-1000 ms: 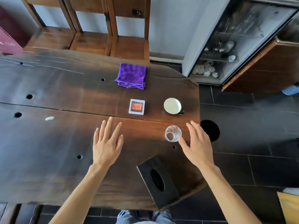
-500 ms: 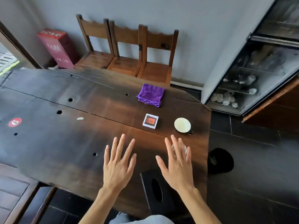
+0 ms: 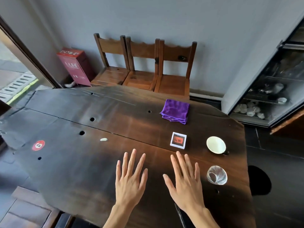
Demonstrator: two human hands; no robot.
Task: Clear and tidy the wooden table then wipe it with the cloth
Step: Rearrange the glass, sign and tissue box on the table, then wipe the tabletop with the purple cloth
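Observation:
The dark wooden table (image 3: 85, 163) fills the lower view. A folded purple cloth (image 3: 175, 111) lies at its far right. Nearer sit a small white-framed card with a red face (image 3: 178, 140), a white cup (image 3: 216, 144) and a clear glass (image 3: 216, 175). A small pale scrap (image 3: 103, 139) and a round red sticker (image 3: 38, 145) lie to the left. My left hand (image 3: 130, 180) and my right hand (image 3: 185, 181) hover flat over the table with fingers spread, holding nothing. The right hand is just left of the glass.
Three wooden chairs (image 3: 144, 66) stand against the wall beyond the table. A red box (image 3: 74, 65) is on the floor at the back left. A glass-fronted cabinet (image 3: 269, 89) stands at the right. A black tissue box edge (image 3: 179, 214) shows under my right wrist.
The view has tilted up, showing more wall and chairs. My right hand moved left, off the glass, which now shows fully. Both hands stay flat and spread.

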